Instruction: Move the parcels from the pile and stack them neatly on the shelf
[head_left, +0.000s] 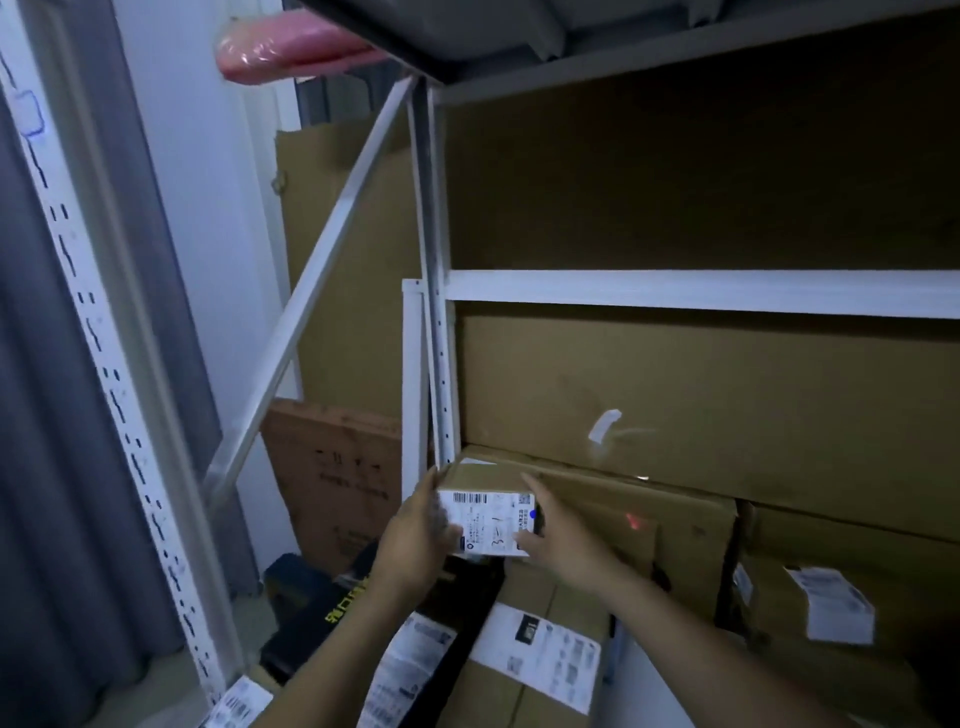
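Observation:
A small cardboard parcel (485, 506) with a white shipping label on its near face sits at the left end of the shelf, beside the white upright post (439, 384). My left hand (415, 535) grips its left side, thumb on the label. My right hand (553, 530) holds its right side, fingers along the edge. To the right of the parcel, a wide flat carton (649, 519) lies on the same shelf. More labelled parcels (540, 654) lie lower down, under my forearms.
A large brown box (831, 608) with a white label stands at the right. Cardboard sheets (701, 395) line the back of the shelf. A diagonal white brace (311, 280) and a perforated post (104, 364) stand at left. A pink wrapped package (280, 49) lies on the upper shelf.

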